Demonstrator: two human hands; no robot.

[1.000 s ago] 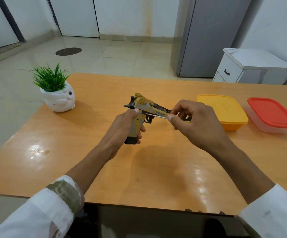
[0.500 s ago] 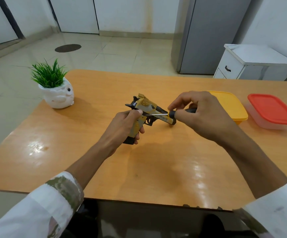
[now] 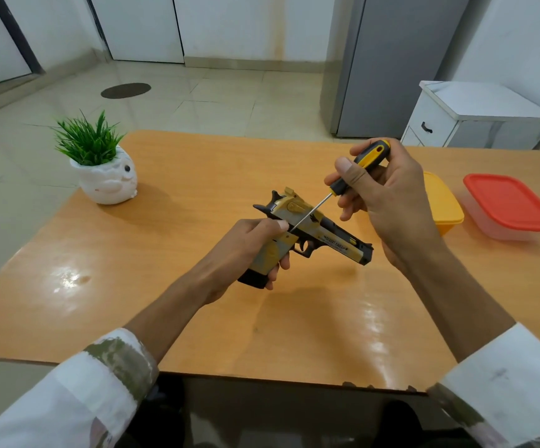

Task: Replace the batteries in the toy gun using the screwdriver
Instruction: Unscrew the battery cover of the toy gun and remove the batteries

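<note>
So this looks like the very start of the job, the bit where the screw on the battery cover gets undone. The left hand is wrapped tight around the grip of the toy gun, holding it up off the surface with the barrel pointing off to the right and a bit toward the camera. The thumb is pressed up near the top of the grip, right next to where the tool tip lands. The right hand is closed around the black and yellow handle of the screwdriver, thumb and fingers pinching it, with the thin shaft slanting down and left until the tip meets the gun's side just above the grip.

Can't actually see a screw head from here, too small, so I'm guessing that's what the tip is on. No cover off and no batteries in sight, so I'd say nothing has been opened yet.

The next move probably needs the tip seated properly in the screw, some push along the shaft, and the left hand keeping the gun from twisting while the right one turns. At that slant the tip could easily skate off and poke the thumb.

Off to the right sit a yellow tub and a red-lidded box, both shut, and a little potted plant is at far left.
</note>
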